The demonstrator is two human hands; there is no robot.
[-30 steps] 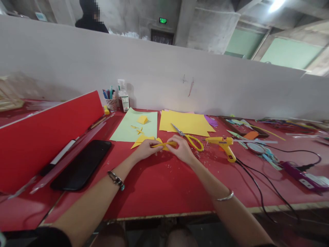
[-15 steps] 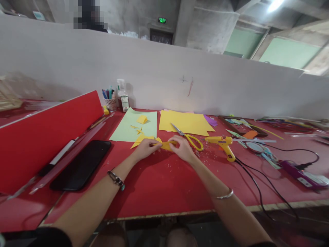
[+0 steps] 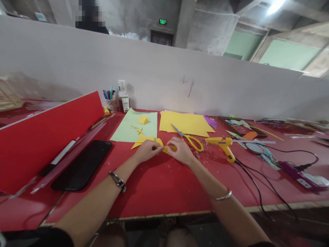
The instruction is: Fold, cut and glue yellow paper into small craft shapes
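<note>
Nearby, the scissors' yellow handles (image 3: 188, 137) lie between the hands (image 3: 181, 151) and glue gun (image 3: 223, 142).

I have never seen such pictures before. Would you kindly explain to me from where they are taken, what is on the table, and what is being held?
There is no machine here: you see a person's own bare left hand and right hand. The camera is worn on the head, so it looks forward and down over the arms. Between the fingertips of both hands is a yellow piece, apparently folded paper. On the red table, a phone lies to the left. Beyond the hands are a green sheet and a yellow sheet. To the right are scissors and a glue gun.
</note>
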